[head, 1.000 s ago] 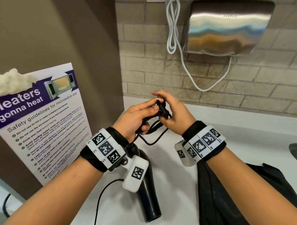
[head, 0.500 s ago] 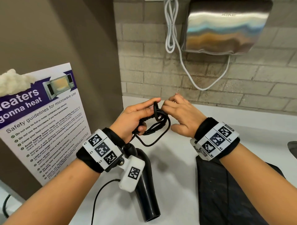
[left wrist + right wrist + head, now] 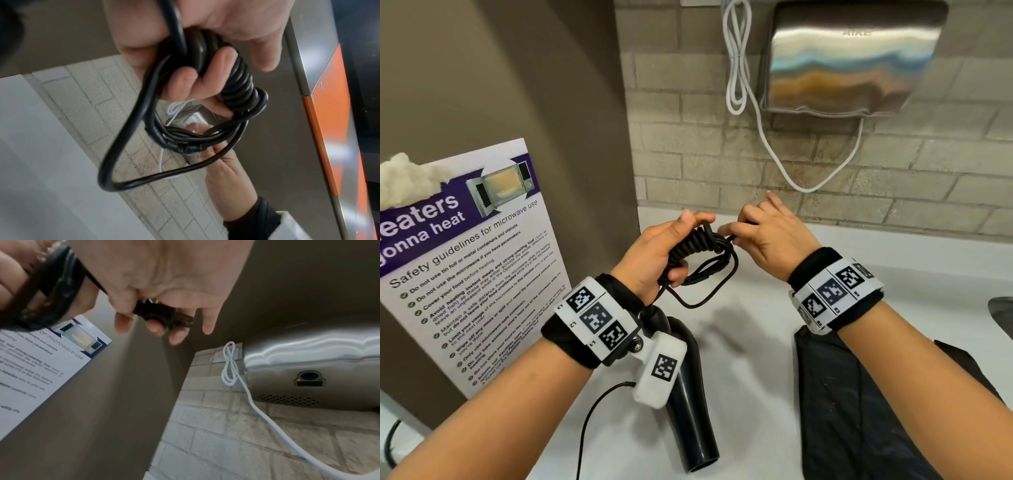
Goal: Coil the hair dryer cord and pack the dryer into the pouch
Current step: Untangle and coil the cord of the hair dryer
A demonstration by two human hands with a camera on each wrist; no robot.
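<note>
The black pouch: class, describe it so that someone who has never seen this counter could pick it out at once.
Start at the steel hand dryer on the brick wall, then drop to the white counter below it. The black pouch lies flat there, under the person's right forearm. Unlike the glossy, tube-shaped black hair dryer to its left, it is soft, matte fabric.

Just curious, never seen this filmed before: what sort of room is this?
Probably a shared office pantry or washroom corner: a microwave safety poster, a steel hand dryer on a brick-tiled wall, and a white counter.
</note>
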